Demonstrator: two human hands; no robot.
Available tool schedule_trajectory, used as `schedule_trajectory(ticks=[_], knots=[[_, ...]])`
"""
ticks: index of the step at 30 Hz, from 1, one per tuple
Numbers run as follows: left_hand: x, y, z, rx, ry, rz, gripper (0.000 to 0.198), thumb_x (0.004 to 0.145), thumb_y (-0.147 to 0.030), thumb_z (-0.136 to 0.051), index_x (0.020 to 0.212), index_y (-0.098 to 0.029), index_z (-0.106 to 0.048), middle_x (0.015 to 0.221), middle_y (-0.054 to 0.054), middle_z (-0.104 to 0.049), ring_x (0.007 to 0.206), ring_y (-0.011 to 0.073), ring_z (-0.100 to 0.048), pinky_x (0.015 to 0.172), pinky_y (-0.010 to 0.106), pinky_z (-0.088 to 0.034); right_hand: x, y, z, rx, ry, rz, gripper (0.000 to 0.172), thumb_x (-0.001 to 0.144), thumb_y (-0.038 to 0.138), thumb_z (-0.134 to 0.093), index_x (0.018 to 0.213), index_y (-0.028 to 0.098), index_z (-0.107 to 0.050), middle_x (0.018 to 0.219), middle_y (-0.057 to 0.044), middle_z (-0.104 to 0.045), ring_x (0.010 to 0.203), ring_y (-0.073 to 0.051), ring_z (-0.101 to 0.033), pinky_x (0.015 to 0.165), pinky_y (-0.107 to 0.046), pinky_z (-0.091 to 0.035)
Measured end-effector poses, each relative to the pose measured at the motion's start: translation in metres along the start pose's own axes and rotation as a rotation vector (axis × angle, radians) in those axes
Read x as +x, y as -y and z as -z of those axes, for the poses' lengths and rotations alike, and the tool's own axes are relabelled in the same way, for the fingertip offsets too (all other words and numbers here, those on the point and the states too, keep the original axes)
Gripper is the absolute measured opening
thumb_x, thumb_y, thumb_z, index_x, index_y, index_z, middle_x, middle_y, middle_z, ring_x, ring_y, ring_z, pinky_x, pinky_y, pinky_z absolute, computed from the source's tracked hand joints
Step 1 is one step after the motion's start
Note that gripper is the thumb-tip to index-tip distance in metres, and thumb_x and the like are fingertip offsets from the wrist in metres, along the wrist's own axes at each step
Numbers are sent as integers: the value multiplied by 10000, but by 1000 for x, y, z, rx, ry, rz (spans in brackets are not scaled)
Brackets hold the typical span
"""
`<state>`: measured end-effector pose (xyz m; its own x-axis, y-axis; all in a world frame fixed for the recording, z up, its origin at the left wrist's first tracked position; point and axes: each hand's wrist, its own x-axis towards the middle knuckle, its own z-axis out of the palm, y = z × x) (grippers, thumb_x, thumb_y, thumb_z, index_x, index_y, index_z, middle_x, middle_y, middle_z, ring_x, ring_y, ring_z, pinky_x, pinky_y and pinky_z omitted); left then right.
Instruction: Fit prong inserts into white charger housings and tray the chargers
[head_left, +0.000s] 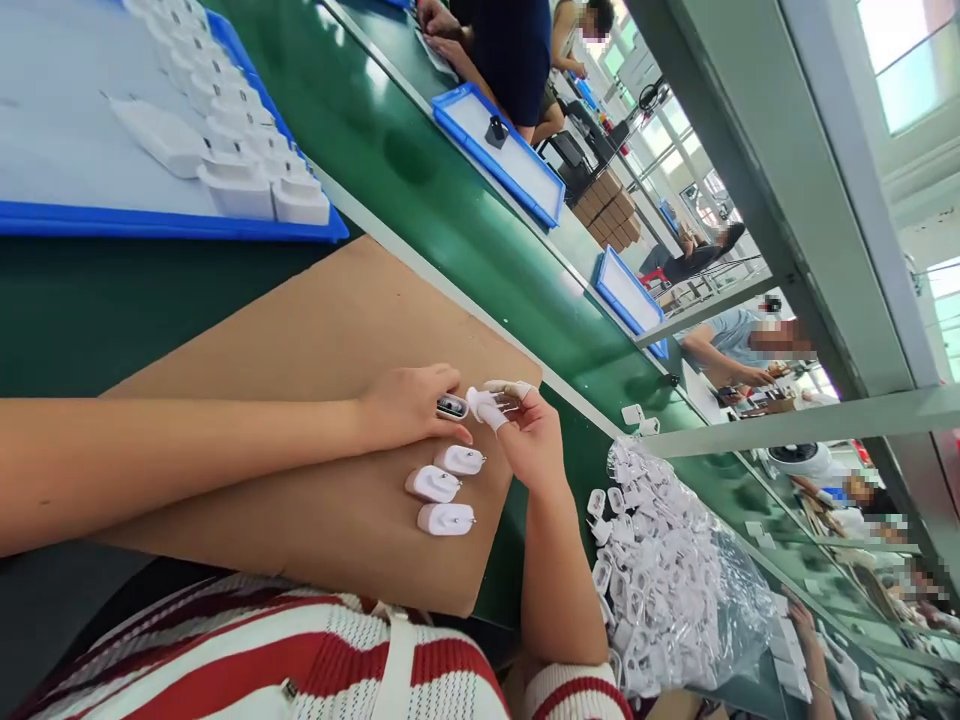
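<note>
My left hand (411, 405) rests on a brown cardboard sheet (315, 330), fingers closed on a small white charger body (452, 406) with a dark open end. My right hand (534, 440), with white finger cots on its fingertips, pinches a white plug piece (486, 404) whose metal prongs point right; it meets the charger body. Just below the hands, three white chargers (446, 519) lie side by side on the cardboard, prongs pointing right.
A blue tray (150, 222) with rows of white chargers sits at top left. A clear plastic bag of several white parts (667, 570) lies to the right. Two more blue trays (525, 190) ride the green belt (465, 230). Other people work beyond.
</note>
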<state>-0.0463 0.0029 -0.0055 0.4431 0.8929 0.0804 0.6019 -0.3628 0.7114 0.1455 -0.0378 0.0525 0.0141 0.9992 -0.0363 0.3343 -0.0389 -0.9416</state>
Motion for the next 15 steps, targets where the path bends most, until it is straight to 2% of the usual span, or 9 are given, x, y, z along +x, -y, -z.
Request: schedule_trajectory(ticks=[2, 4, 7, 10, 15], knots=[[-1, 8, 2, -129, 48, -57, 487, 770, -632, -766, 943, -200, -620, 1004, 54, -678, 831, 219, -638, 673, 293, -413, -1, -5, 1, -183, -6, 101, 253, 820, 292, -768, 1064, 230, -791, 997, -38, -780, 906, -189, -707, 844, -343, -578], [-1, 18, 3, -245, 89, -129, 425, 826, -590, -701, 987, -197, -678, 989, 52, -672, 827, 204, -629, 700, 289, -448, -4, -8, 2, -374, -8, 244, 246, 868, 230, -696, 1092, 239, -798, 991, -43, -767, 930, -201, -686, 841, -345, -566], [-1, 26, 1, -330, 87, -139, 403, 851, -585, -664, 941, -195, -709, 874, 37, -642, 758, 187, -597, 675, 289, -448, -6, -10, -1, -565, 23, 404, 369, 889, 114, -589, 1169, 249, -787, 1007, -54, -754, 987, -213, -681, 869, -343, -571], [0, 25, -4, -356, 36, -76, 405, 813, -598, -695, 824, -194, -661, 845, 31, -626, 747, 187, -592, 660, 292, -440, -4, -9, -5, -674, 74, 448, 421, 881, 61, -576, 1182, 266, -788, 1029, -59, -752, 1008, -218, -695, 889, -340, -587], [2, 15, -5, -350, 13, -2, 373, 787, -552, -723, 762, -195, -618, 837, 24, -611, 727, 178, -585, 639, 292, -418, 8, -5, 0, -704, 132, 448, 314, 912, 111, -660, 1117, 282, -827, 996, -50, -768, 956, -214, -721, 865, -336, -587]])
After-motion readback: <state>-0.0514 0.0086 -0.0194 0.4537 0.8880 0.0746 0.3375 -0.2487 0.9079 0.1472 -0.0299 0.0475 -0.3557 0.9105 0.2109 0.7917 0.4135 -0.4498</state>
